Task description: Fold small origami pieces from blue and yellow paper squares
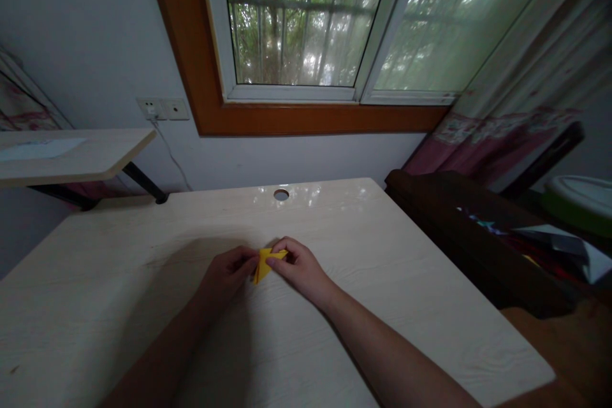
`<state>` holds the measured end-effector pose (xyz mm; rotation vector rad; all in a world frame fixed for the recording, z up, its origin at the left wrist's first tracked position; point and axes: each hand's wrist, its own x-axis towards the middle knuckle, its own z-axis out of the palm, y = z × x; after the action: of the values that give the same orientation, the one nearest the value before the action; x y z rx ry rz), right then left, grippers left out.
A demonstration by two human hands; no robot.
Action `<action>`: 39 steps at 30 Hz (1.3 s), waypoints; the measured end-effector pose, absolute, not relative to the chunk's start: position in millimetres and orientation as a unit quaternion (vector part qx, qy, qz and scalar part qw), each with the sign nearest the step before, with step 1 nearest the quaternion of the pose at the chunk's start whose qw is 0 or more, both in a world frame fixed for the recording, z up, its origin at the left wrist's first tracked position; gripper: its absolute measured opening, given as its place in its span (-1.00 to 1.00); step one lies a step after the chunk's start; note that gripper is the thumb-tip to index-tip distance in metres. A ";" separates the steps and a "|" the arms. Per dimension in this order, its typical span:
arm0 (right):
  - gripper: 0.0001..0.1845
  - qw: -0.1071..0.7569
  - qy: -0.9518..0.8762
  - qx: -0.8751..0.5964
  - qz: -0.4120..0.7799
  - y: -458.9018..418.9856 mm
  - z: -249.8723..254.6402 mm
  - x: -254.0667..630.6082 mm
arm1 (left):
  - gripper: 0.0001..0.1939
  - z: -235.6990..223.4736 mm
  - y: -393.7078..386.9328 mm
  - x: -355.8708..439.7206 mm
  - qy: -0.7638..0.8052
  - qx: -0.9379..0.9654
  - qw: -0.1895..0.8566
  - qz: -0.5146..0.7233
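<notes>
Standing far left, a shelf (109, 169) on 2 black legs (146, 183) bears a pale sheet (41, 148); a white cord (169, 152) hangs from the wall socket (176, 109) nearby. Next comes the left hand (230, 275), its thumb and fingertips pinched together on the left edge of the yellow paper (264, 262). That paper (small, folded, with pointed corners) is between the 2 hands, over the table (344, 223). The right hand (302, 268) holds its right side, thumb and fingers closed on it. Further right, a dark cabinet (425, 207) stands beside the table.

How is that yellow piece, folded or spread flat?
Folded: the yellow piece shows pointed corners and overlapping flaps between the left hand and right hand.
</notes>
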<state>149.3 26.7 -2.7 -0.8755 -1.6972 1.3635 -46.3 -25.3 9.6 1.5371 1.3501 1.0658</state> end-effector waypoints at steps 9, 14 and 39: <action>-0.85 0.378 -0.713 -0.320 0.496 23.8 1.0 149.7 | -0.78 1.9 -24.0 -48.5 0.560 0.619 0.352 0.422; -0.75 0.382 -0.685 -0.319 0.532 21.3 1.5 149.0 | -0.77 7.2 -23.9 -47.9 0.561 0.606 0.378 0.418; -0.67 0.384 -0.601 -0.332 0.618 27.1 -0.5 145.3 | -0.74 13.5 -25.4 -44.1 0.510 0.549 0.486 0.451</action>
<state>145.3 27.1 -0.5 -0.8455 -1.5313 1.5747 -44.1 -25.4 13.5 1.3346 1.2403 1.0963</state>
